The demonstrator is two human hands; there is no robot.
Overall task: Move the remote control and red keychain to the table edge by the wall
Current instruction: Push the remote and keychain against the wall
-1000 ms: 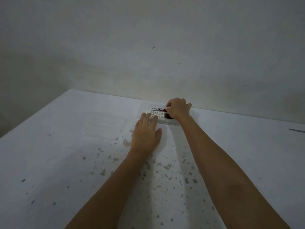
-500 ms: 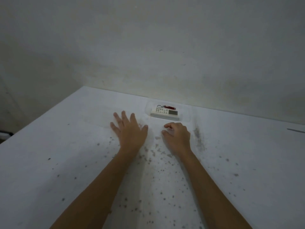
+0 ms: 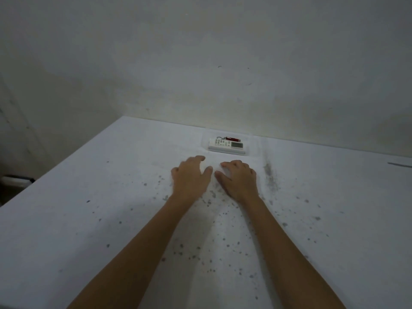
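A white remote control (image 3: 226, 145) lies flat at the far edge of the white table (image 3: 89, 208), close to the wall. Just behind it, between remote and wall, rests the red keychain (image 3: 231, 138) with its metal ring to the left. Both sit in a faint clear tray-like outline. My left hand (image 3: 190, 177) and my right hand (image 3: 239, 180) rest palm down on the table side by side, a short way in front of the remote. Neither hand holds anything; the fingers are loosely curled and apart.
The tabletop is speckled with dark spots, with a dark smear (image 3: 268, 172) right of my right hand. The wall (image 3: 223, 74) rises straight behind the table. The table's left edge drops off near a dark object (image 3: 15, 181). A thin grey strip (image 3: 399, 165) lies far right.
Both hands let go of the remote and keychain by the wall and drew back toward me. They now lie close together on the table.
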